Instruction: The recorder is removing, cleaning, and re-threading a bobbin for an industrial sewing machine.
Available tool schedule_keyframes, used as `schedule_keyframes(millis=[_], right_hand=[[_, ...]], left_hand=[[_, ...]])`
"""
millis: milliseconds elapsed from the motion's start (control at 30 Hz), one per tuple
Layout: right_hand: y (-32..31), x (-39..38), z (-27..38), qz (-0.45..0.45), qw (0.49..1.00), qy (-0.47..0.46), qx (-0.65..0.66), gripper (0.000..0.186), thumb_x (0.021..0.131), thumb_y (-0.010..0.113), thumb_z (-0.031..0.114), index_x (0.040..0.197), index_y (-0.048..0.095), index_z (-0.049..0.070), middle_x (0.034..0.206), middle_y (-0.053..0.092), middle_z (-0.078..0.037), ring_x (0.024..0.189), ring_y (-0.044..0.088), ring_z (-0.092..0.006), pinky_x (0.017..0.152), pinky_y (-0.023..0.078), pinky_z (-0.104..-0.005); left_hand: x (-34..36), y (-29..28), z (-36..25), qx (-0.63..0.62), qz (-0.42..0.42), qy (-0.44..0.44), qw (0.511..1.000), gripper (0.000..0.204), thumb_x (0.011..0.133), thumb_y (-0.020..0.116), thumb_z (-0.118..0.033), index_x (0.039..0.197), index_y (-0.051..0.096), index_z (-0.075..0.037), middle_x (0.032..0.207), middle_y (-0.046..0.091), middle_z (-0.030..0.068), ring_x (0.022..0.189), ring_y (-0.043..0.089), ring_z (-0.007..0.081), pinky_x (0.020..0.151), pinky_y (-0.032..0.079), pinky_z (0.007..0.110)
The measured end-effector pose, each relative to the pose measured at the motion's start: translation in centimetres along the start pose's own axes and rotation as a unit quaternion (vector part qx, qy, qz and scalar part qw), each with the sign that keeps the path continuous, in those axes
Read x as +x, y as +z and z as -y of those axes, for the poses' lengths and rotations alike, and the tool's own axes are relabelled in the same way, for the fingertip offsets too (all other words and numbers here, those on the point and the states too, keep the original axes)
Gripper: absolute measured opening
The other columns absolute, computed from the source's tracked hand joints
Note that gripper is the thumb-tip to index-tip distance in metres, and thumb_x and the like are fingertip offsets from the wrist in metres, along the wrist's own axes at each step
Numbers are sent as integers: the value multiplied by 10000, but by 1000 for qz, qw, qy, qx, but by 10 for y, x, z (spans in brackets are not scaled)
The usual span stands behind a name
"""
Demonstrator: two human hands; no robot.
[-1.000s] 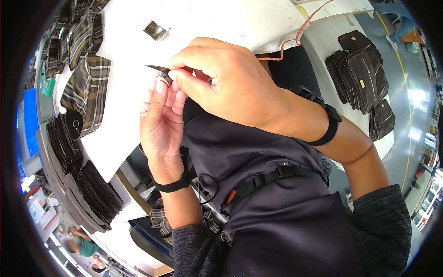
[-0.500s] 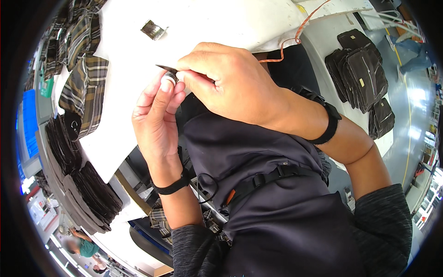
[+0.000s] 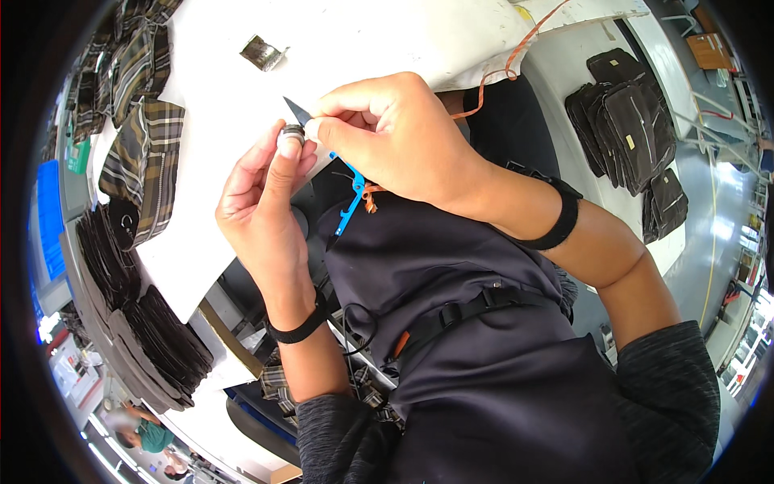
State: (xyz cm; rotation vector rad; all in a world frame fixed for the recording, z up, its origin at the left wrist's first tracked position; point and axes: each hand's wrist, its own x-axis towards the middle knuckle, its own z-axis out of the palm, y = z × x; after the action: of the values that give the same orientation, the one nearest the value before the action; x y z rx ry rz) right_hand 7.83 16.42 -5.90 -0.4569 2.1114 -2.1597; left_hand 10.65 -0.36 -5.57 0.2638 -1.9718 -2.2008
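Note:
A small silver bobbin [image 3: 291, 132] with a dark band is pinched between the thumb and fingers of my left hand [image 3: 270, 181]. My right hand [image 3: 395, 133] is closed on a pair of thread snips [image 3: 350, 206]. Their dark pointed blade [image 3: 297, 110] sticks out above the fingers, beside the bobbin's upper edge; I cannot tell whether the two touch. The blue handle hangs out below the palm, with an orange cord [image 3: 370, 202] at it. Both hands are held over the front edge of the white table [image 3: 218, 113], above my dark apron [image 3: 451, 363].
A small dark metal plate [image 3: 262, 53] lies on the table. Plaid fabric pieces [image 3: 149, 157] and stacked dark pieces [image 3: 157, 339] line the left side. More dark pieces [image 3: 629, 121] are piled at the right. An orange cord [image 3: 516, 55] crosses the table edge. A person [image 3: 149, 431] is far off at lower left.
The snips have turned in my right hand: the blade points more steeply up and the blue handle now shows below. My left hand has shifted slightly left with the bobbin.

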Motion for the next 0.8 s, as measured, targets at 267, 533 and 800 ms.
schedule_keyframes(millis=[267, 533, 800], right_hand=[[-4, 9, 19, -18, 998, 25, 62, 100, 960, 665, 53, 961, 702, -40, 756, 637, 38, 650, 546, 3, 560, 429, -185], [-5, 10, 28, 35, 995, -27, -93, 109, 940, 663, 72, 1014, 673, -8, 791, 642, 4, 725, 573, -44, 650, 472, -233], [10, 5, 29, -31, 966, -182, -182, 151, 925, 661, 45, 1074, 662, 22, 817, 648, -88, 687, 628, -183, 624, 505, -296]], left_hand=[[20, -33, 0, -286, 98, -159, 940, 333, 1012, 631, -113, 1298, 590, 54, 1146, 694, 147, 985, 713, 187, 908, 614, 312], [18, -41, 10, -485, 193, -237, 819, 383, 1062, 531, -127, 1413, 462, 10, 1272, 592, 147, 1066, 649, 176, 966, 588, 316], [15, -42, 12, -491, 190, -210, 824, 355, 1052, 551, -117, 1387, 489, -17, 1264, 582, 121, 1086, 629, 185, 962, 587, 310]])
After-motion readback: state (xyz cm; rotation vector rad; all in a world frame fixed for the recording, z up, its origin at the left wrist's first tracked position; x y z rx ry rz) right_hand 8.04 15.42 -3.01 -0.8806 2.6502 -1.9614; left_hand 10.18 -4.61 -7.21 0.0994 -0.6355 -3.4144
